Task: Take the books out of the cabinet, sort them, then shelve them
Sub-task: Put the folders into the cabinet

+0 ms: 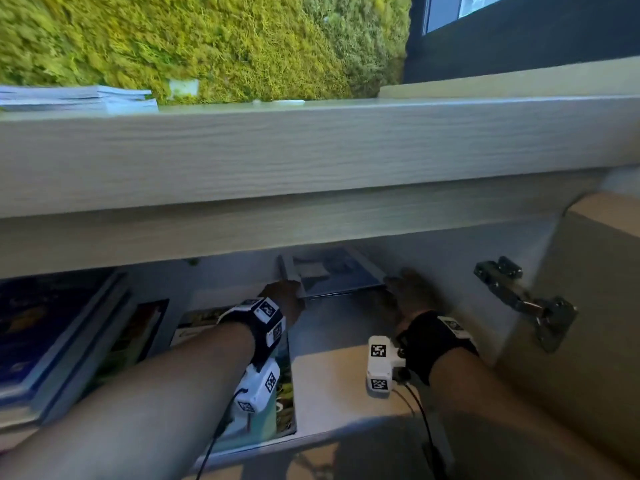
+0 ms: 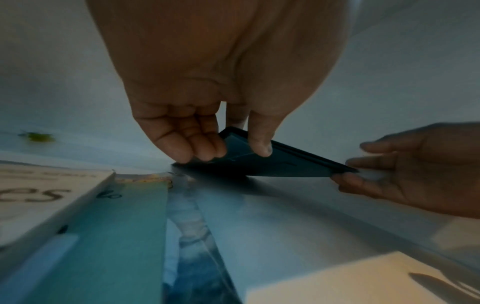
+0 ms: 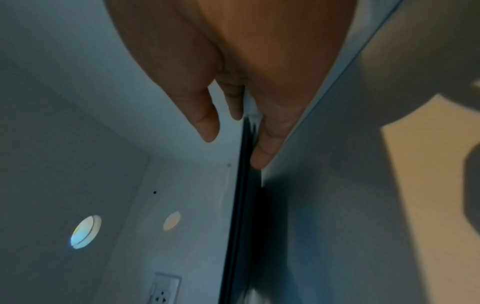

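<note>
- Inside the cabinet (image 1: 450, 271), we see both hands reaching to the back, where a thin dark book (image 1: 332, 275) is held tilted, its far edge raised off the cabinet floor.
- Our left hand (image 1: 284, 299) takes the book's left end: in the left wrist view the thumb lies on the upper cover and the fingers (image 2: 205, 148) curl underneath, pinching the book (image 2: 272, 164) between them.
- Our right hand (image 1: 408, 292) takes the right end; from the left wrist view its fingers (image 2: 363, 164) close on the book's corner, thumb above and the rest below.
- From the right wrist view the book (image 3: 241, 205) shows edge-on as a dark line, with one finger pressed along its right face and two other fingers (image 3: 207, 123) held apart from it on the left.
- Left of the held book, other books (image 1: 284, 386) lie flat on the cabinet floor, one with a teal cover (image 2: 109, 236) just under our left wrist.
- Further left of the held book, a stack of large dark-blue books (image 1: 45, 334) sits in the next compartment.
- Right of the held book, the cabinet door (image 1: 588, 306) stands open, with a metal hinge (image 1: 519, 296) on its inner face.
- Above the cabinet, on its pale wooden top (image 1: 311, 147), a low pile of thin white booklets (image 1: 76, 98) rests near the left, in front of a green moss wall (image 1: 207, 39).
- On the cabinet's back panel, the right wrist view shows a round hole (image 3: 85, 232) and a socket (image 3: 166, 288).
</note>
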